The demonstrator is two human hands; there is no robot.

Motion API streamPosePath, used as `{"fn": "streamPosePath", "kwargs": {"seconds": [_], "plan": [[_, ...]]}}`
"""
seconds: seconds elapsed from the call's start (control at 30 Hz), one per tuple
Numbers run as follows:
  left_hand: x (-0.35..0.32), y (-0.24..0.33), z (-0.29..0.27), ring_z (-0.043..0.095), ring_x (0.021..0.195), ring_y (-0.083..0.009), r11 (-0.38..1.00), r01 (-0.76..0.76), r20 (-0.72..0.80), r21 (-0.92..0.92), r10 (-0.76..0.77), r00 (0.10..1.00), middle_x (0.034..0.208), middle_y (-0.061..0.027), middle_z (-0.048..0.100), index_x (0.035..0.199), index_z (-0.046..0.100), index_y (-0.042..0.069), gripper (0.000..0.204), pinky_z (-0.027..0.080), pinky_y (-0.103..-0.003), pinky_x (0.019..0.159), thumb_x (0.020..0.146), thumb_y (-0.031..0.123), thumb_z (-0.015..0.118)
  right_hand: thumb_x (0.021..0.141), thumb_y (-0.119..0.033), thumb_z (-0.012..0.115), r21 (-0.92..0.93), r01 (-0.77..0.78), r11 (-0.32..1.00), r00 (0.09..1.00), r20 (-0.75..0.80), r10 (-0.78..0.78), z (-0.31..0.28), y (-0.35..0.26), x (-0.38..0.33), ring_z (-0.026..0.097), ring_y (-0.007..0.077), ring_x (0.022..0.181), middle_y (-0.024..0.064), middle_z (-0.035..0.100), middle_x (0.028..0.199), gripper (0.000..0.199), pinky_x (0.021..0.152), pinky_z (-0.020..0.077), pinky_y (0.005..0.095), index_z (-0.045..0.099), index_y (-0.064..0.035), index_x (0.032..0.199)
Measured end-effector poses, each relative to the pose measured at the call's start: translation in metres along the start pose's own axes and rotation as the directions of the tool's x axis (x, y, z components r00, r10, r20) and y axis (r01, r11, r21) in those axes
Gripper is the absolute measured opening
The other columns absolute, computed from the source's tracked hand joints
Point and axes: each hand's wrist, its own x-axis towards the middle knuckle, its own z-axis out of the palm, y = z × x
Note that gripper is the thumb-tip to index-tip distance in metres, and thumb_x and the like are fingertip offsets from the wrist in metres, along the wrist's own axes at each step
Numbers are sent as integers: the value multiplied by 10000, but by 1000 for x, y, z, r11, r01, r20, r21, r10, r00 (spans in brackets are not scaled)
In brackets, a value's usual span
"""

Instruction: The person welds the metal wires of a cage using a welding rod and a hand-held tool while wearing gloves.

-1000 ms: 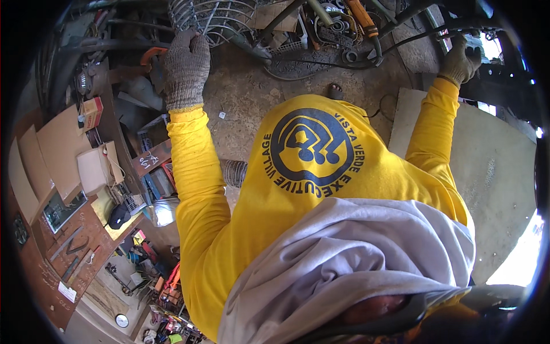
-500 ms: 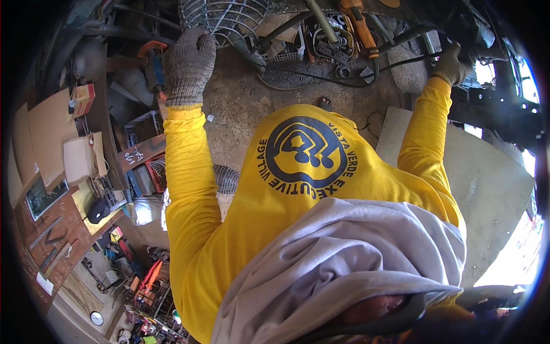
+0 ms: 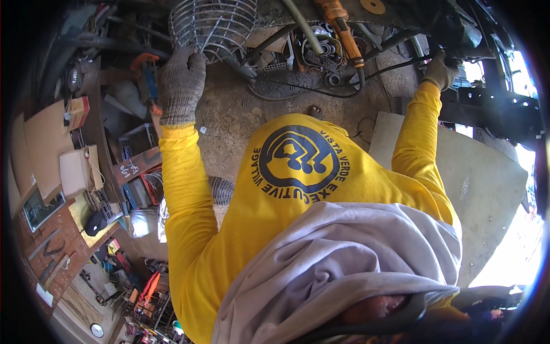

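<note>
My left hand [image 3: 183, 86], in a grey knit glove, is closed at the near edge of a round wire cage [image 3: 215, 28] of bent metal rods. Its fingertips are partly hidden against the rods. Far to the right, my right hand [image 3: 441, 71], gloved as well, is closed beside dark metal parts at the bench edge. A black cable [image 3: 395, 67] runs up to it, but what the fingers hold is hidden. Between the hands, an orange power tool [image 3: 344, 34] lies at the bench, its cord hanging down from its end.
A crate [image 3: 275, 66] and loose metal rings [image 3: 332, 79] sit under the bench. A large pale sheet [image 3: 458, 195] lies at right. Cardboard [image 3: 43, 143] and a brown metal board with tools [image 3: 57, 246] stand at left. A tan disc [image 3: 373, 6] lies on the bench.
The whole view has shifted a little, so bench, cage and both hands appear slightly further left and lower. Both hands stay at the same places, with no clear change of grip.
</note>
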Motion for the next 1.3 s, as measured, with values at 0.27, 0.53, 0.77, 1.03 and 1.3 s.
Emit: {"fn": "streamPosePath", "kwargs": {"seconds": [0.27, 0.53, 0.77, 1.03, 1.3], "plan": [[1, 3, -10, 712, 947, -359, 977, 177, 78, -116, -169, 983, 1020, -180, 730, 1073, 717, 60, 261, 563, -406, 845, 911, 257, 659, 814, -537, 713, -174, 78, 982, 989, 135, -55, 10, 16, 9, 623, 407, 1182, 233, 686, 1219, 659, 1011, 464, 459, 674, -2, 1197], [-3, -7, -10, 709, 946, -362, 986, 139, 38, -91, -136, 990, 1005, -191, 727, 1081, 723, 74, 274, 559, -429, 853, 904, 272, 653, 814, -534, 725, -56, 6, 998, 997, 78, -2, 10, -6, -8, 650, 411, 1133, 250, 699, 1169, 654, 967, 493, 461, 682, 20, 1161], [-5, -3, -17, 706, 948, -370, 983, 157, 76, -95, -150, 986, 1002, -202, 722, 1073, 724, 72, 249, 559, -432, 832, 898, 237, 659, 822, -401, 739, 161, 93, 983, 984, -168, -66, -27, -50, 34, 699, 385, 953, 235, 728, 1026, 551, 877, 535, 455, 687, 75, 1095], [-13, 3, -21, 698, 940, -360, 991, 121, 54, -62, -118, 992, 985, -181, 721, 1088, 696, 63, 242, 540, -417, 819, 911, 227, 670, 908, -165, 644, 904, -369, 215, 895, 408, -181, -127, -122, -23, 654, 234, 908, 114, 679, 950, 379, 807, 543, 378, 579, 28, 1227], [-9, 10, -1, 706, 907, -364, 988, 129, 48, -83, -125, 991, 955, -189, 723, 1059, 704, 66, 235, 545, -429, 805, 903, 237, 665, 972, -222, 630, 688, -680, 254, 561, 711, -424, -134, -134, -146, 647, 208, 713, 115, 645, 930, 416, 618, 548, 346, 519, 8, 1300]]}}
